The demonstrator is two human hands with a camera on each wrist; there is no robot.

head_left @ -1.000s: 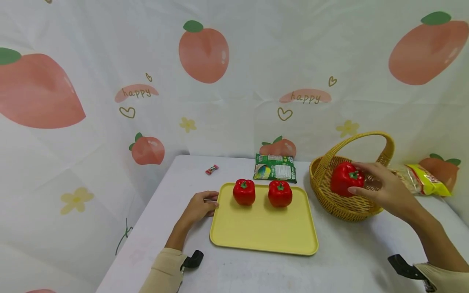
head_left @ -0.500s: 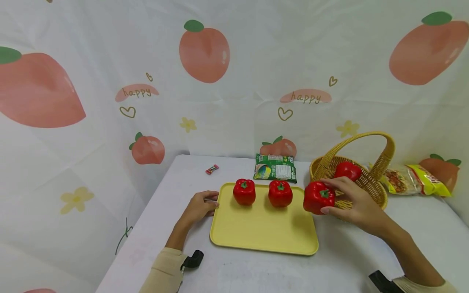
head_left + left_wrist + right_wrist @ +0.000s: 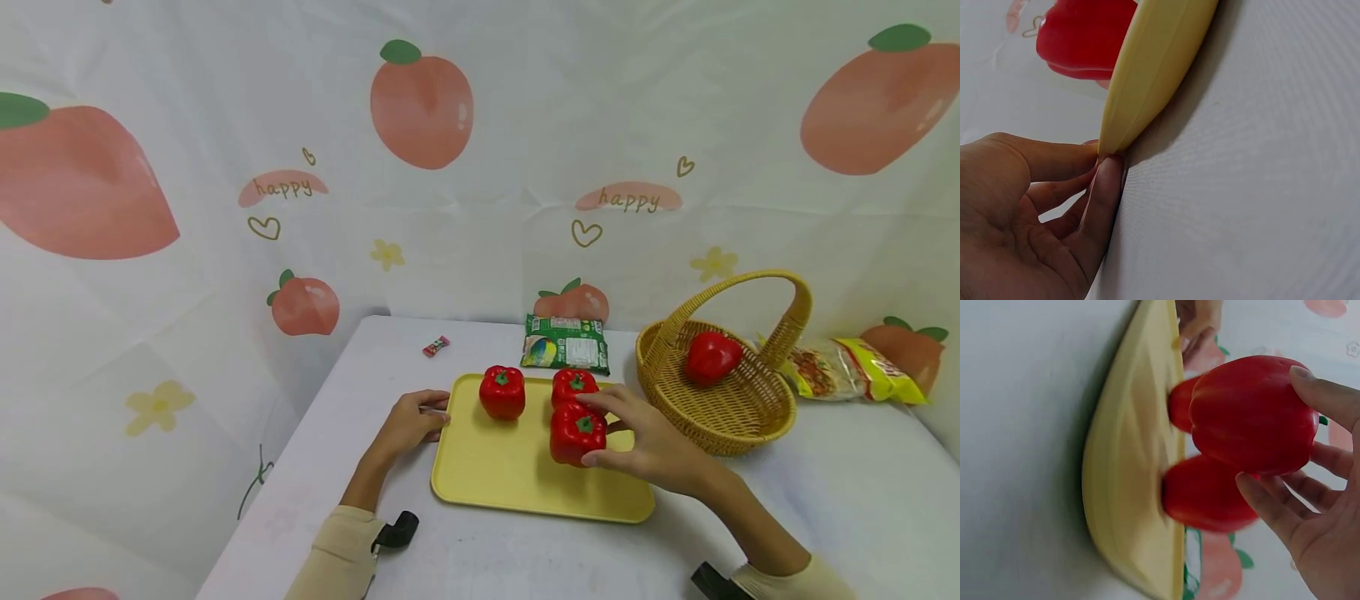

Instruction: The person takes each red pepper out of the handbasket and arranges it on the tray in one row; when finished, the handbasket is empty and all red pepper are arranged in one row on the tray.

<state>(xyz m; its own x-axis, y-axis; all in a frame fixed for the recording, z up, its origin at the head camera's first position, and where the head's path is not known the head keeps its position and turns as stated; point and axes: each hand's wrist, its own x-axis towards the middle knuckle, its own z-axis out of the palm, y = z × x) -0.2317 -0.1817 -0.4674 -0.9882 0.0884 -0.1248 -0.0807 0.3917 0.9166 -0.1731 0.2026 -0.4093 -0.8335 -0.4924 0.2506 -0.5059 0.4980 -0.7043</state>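
My right hand (image 3: 652,442) holds a red bell pepper (image 3: 576,435) between thumb and fingers over the yellow tray (image 3: 487,475). In the right wrist view the held bell pepper (image 3: 1254,415) hangs above the tray, apart from its surface. Two more red bell peppers stand on the tray's far half: a left pepper (image 3: 502,392) and a right pepper (image 3: 568,383), partly hidden behind the held one. At the tray's left edge my left hand (image 3: 408,427) pinches the rim, thumb on top and fingers beneath, as the left wrist view shows at the tray rim (image 3: 1147,69).
A wicker basket (image 3: 712,425) with a tall handle stands right of the tray, a red pepper-like item (image 3: 712,358) inside. Behind it lies a yellow snack bag (image 3: 847,368). A green packet (image 3: 565,343) lies behind the tray, and a small red wrapped candy (image 3: 436,346) at back left.
My right hand has carried the bell pepper left, out of the basket and over the tray, uncovering the red item left in the basket. The left hand has stayed at the rim.
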